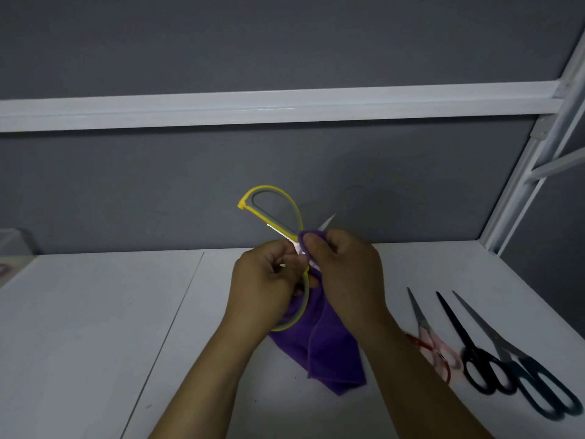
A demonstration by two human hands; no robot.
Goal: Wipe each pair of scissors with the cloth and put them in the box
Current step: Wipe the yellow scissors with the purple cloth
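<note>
**Yellow scissors held up in both hands, cloth pinched on the blade**

Both forearms come in from the bottom edge, cut off there. The cloth (332,353), purple, hangs from the hands, and its lower end lies bunched on the white table (95,327); the right forearm hides its right edge.

On the table to the right lie three more pairs, tips pointing away. These are the red scissors (422,324), with handles blurred and partly behind the right forearm, the black scissors (456,326), and the dark blue scissors (493,334), whose handles overlap the black pair's.

The left hand (269,277) has its fingers curled round the lower handle loop of the yellow scissors (272,201), which are held above the table. The right hand (345,274) pinches a fold of cloth between thumb and fingers onto the blade. Most of the blade is hidden, with only the tip poking out above the hand. The upper handle loop stands free, and some toothed metal shows below it. Can't tell how far the blades are apart.

At the far left edge is a clear container (12,245), blurred and cut off, contents unreadable. Behind everything are a grey wall (190,185), a white rail (253,106) and a white post (522,172).
</note>
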